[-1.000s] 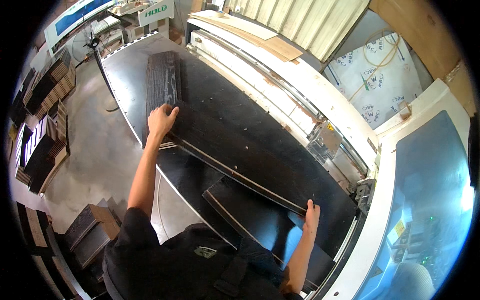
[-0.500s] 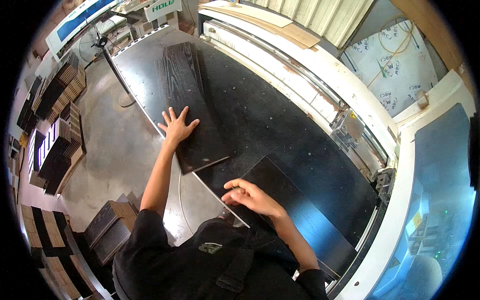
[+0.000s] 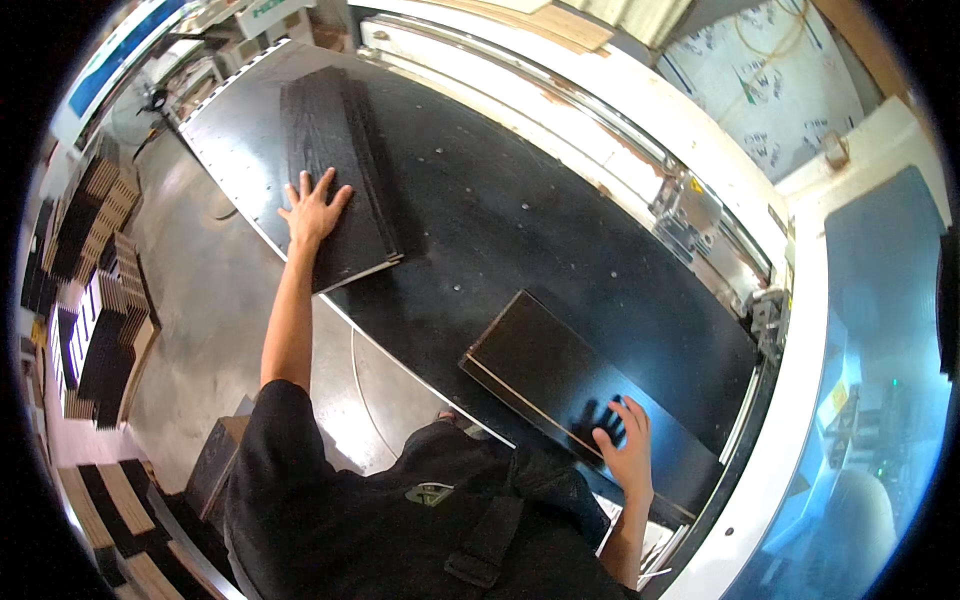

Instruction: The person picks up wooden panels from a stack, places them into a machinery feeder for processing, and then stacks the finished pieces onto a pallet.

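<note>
My left hand (image 3: 315, 215) lies with fingers spread on a long dark wood-grain board (image 3: 325, 130). That board seems to rest on at least one other at the far left of a black machine table (image 3: 480, 225), with a pale edge at its near end. Over a second dark, shiny board (image 3: 545, 350) on the near right is my right hand (image 3: 628, 455), fingers apart and holding nothing. Its dark reflection or shadow shows on the surface; whether the fingertips touch cannot be made out.
Stacks of dark-and-tan boards (image 3: 100, 340) stand on the floor to the left. A white rail with a metal machine head (image 3: 690, 215) borders the table's far side. A blue-tinted machine cover (image 3: 870, 330) rises at the right, and a fan (image 3: 150, 100) stands far left.
My right hand has moved right from the table's front edge to above the right board. My left hand stays on the left board, which now lies straighter. The view has shifted.
</note>
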Demonstrator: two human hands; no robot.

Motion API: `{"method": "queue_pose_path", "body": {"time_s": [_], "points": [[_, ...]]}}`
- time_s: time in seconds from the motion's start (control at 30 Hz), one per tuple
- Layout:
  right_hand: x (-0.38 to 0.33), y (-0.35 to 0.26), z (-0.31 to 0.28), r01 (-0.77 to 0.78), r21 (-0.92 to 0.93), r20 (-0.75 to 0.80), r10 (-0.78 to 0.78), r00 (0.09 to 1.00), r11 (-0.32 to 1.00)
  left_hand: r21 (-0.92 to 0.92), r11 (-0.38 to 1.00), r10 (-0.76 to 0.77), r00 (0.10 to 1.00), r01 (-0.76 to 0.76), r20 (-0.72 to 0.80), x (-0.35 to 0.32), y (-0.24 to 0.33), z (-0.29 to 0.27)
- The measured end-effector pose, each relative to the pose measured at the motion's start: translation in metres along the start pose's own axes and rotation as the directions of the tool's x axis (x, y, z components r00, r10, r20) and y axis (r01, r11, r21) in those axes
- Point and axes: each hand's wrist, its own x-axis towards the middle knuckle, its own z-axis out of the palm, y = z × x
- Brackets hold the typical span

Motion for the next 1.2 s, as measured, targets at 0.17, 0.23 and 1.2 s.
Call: {"method": "queue_pose_path", "body": {"time_s": [0.17,0.23,1.2], "points": [[-0.080,0.029,0.011,-0.185,-0.217,-0.049,0.179,0.983,0.958,-0.090,0.996,0.012,0.999,-0.009,0.034,0.021,0.002,0.018],[-0.083,0.042,0.025,-0.170,-0.257,-0.091,0.151,0.984,0.951,-0.201,0.979,0.025,1.000,-0.022,0.012,0.021,-0.029,0.020],[0.192,0.321,-0.102,-0.479,-0.209,-0.369,0.385,0.846,0.852,-0.459,0.392,0.919,0.360,-0.797,0.160,-0.169,0.485,0.131]]}}
